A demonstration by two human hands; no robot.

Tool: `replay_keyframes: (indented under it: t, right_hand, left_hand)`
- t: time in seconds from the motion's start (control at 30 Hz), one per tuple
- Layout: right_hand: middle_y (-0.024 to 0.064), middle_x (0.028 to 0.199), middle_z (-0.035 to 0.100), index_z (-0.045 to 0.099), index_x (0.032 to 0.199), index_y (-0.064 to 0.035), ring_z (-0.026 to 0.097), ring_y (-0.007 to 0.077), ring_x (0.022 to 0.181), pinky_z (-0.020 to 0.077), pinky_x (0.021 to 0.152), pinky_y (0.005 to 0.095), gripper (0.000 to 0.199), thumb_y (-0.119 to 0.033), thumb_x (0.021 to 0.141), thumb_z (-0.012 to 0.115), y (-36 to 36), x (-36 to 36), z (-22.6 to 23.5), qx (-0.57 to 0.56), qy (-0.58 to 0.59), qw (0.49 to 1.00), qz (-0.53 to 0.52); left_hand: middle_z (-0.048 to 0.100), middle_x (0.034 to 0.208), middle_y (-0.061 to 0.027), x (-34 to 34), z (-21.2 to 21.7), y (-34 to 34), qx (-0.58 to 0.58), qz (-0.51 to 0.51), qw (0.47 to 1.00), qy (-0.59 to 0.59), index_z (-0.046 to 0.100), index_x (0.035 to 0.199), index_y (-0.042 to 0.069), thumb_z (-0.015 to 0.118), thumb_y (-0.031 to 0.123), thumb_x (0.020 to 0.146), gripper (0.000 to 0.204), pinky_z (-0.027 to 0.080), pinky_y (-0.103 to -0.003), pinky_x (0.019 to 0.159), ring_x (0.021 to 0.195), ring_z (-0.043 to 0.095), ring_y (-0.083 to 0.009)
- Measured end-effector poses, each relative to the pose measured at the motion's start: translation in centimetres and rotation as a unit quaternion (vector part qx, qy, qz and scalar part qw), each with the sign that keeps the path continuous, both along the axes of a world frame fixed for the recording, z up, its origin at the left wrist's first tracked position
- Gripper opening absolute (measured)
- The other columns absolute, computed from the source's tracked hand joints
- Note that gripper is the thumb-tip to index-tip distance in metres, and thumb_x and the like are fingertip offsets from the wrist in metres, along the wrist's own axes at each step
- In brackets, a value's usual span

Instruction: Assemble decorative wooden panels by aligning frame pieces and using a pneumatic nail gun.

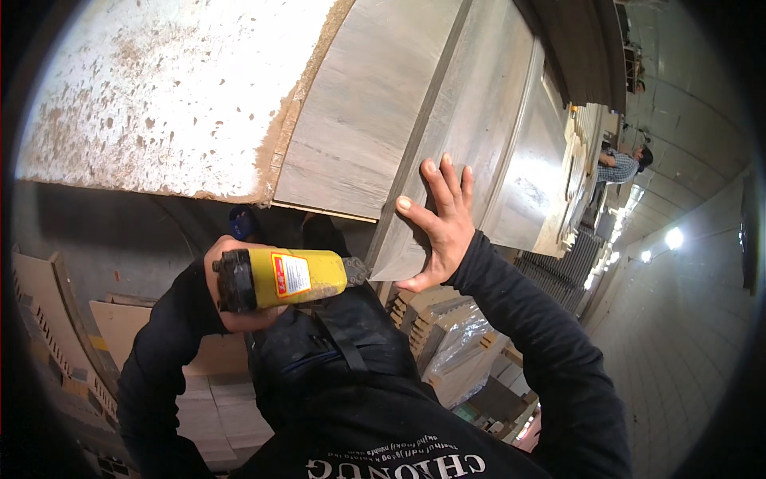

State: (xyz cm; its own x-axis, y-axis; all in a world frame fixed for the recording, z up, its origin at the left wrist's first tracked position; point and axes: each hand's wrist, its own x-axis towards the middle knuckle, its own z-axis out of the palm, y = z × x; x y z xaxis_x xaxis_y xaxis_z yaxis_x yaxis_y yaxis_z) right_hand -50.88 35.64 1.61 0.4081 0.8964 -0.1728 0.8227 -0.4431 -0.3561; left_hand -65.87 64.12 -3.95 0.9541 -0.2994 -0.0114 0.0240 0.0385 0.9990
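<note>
Wood-grained panel [471, 104] beneath right hand [445, 230]

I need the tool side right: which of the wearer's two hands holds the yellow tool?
The left hand: it grips the yellow tool, while the right hand holds no tool and lies spread on a grey wooden panel.

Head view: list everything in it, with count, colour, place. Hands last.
handheld tool: 1, yellow and black, in left hand
wood panels: several, grey-brown, upper centre
worn slab: 1, white with brown patches, upper left
dark boards: several, brown, top right
wrapped stack: 1, tan under clear film, below right hand
tan boards: several, left
co-worker: 1, checked shirt, far right
lights: several, white, far right
left hand: 1, black sleeve, around tool
right hand: 1, black sleeve, spread on panel
</note>
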Motion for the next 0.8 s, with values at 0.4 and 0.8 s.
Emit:
replay_keyframes:
  t: [0.4, 0.8]
  right_hand:
    - [0.0182, 0.144, 0.013, 0.038, 0.132, -0.0262, 0.000, 0.0409, 0.133, -0.0062, 0.096, 0.0646, 0.101, -0.075, 0.045, 0.058, 0.2, 0.0, 0.8, -0.062, -0.010, 0.998, 0.008]
    - [0.0239, 0.143, 0.011, 0.036, 0.131, -0.0166, 0.002, 0.0430, 0.132, -0.0055, 0.099, 0.0601, 0.103, -0.072, 0.048, 0.062, 1.3, -0.6, 0.6, -0.001, -0.032, 0.999, 0.037]
  left_hand:
    - [0.059, 0.108, 0.0006, -5.0, 6.4, 3.2, 0.239, 0.058, 0.945, 0.215, 0.057, 0.107, 0.020, 0.063, 0.035, 0.070, 0.040, 0.034, -0.036, 0.092, 0.101, 0.054, -0.0178]
    - [0.060, 0.086, -0.0142, 4.3, 6.7, 7.8, 0.612, 0.348, 0.707, -0.062, 0.050, 0.113, 0.009, 0.072, 0.007, 0.059, 0.058, 0.050, -0.035, 0.067, 0.079, 0.060, -0.0310]
